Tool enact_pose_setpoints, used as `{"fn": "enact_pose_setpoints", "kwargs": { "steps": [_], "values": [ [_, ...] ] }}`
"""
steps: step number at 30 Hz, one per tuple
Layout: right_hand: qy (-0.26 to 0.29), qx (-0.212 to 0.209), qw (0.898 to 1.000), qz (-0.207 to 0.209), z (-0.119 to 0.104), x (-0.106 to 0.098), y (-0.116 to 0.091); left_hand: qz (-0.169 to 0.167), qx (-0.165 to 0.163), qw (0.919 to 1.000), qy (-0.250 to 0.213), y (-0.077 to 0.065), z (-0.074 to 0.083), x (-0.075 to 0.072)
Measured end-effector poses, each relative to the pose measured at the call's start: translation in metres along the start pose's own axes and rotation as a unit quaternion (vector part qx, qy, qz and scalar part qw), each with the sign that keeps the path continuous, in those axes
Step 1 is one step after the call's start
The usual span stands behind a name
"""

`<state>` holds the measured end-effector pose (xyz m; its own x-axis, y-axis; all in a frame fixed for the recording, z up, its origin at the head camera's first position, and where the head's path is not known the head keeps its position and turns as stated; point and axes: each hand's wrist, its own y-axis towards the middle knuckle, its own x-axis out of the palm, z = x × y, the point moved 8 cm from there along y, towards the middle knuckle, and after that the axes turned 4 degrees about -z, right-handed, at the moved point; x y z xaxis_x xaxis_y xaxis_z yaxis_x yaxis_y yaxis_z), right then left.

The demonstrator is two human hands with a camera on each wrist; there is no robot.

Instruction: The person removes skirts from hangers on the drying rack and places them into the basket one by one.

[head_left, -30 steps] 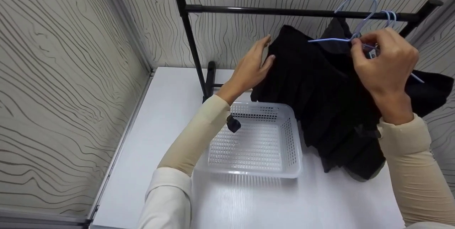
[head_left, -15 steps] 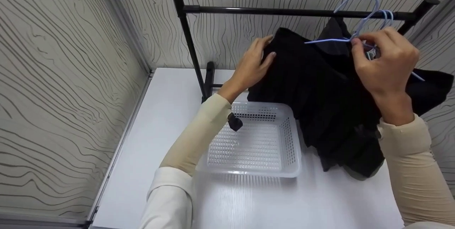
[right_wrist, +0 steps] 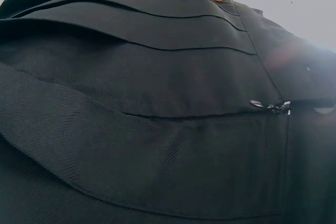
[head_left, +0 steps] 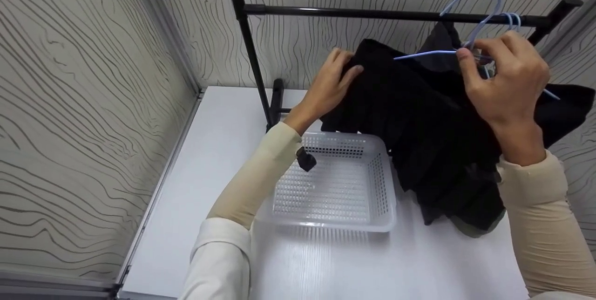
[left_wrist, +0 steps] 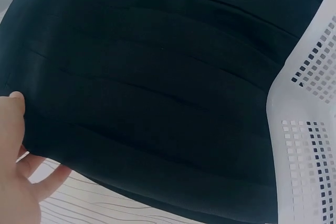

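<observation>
A black pleated skirt [head_left: 409,113] hangs spread in front of the rack, its folds large in the left wrist view. My left hand [head_left: 328,83] grips its left upper edge, thumb [left_wrist: 16,106] on the near side and fingers reaching behind. At the neck of a light-blue wire hanger [head_left: 426,53], my right hand [head_left: 510,78] pinches with thumb and fingers. The hanger's hook rises in front of the rack's bar, and one arm's end lies at the skirt's top. A zip pull [right_wrist: 270,107] and stitched waistband show in the right wrist view. Much of the hanger's right side is hidden behind my hand.
A black garment rack [head_left: 326,11] stands at the back. More light-blue hangers [head_left: 514,20] hang at its right, with a dark grey garment [head_left: 440,41] behind the skirt. A white perforated basket [head_left: 391,207] sits on the white table [head_left: 186,188]. Patterned wall panels enclose the back and left.
My left fingers have curled further behind the skirt's edge. The hanger has risen slightly, and its left arm's end has shifted left and a little down.
</observation>
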<state>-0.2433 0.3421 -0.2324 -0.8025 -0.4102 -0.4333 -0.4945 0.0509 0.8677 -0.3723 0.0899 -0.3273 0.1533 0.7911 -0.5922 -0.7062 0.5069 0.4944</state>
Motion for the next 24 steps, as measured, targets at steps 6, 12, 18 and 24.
{"fn": "enact_pose_setpoints", "kwargs": {
  "steps": [6, 12, 18, 24],
  "values": [
    [0.008, 0.001, 1.000, 0.001, -0.002, -0.001, 0.004, 0.015, 0.034, 0.9993, 0.000, -0.003, 0.011, -0.009],
    [0.018, 0.002, 1.000, -0.012, -0.006, -0.001, 0.008, 0.028, 0.058, 0.9978, -0.014, -0.007, 0.017, -0.017],
    [0.026, 0.005, 0.999, -0.028, -0.012, 0.000, 0.013, 0.041, 0.060, 0.9969, -0.029, -0.013, 0.021, -0.027],
    [0.035, 0.006, 0.999, -0.024, -0.021, -0.001, 0.019, 0.056, 0.082, 0.9944, -0.038, -0.020, 0.028, -0.040]
  ]
}}
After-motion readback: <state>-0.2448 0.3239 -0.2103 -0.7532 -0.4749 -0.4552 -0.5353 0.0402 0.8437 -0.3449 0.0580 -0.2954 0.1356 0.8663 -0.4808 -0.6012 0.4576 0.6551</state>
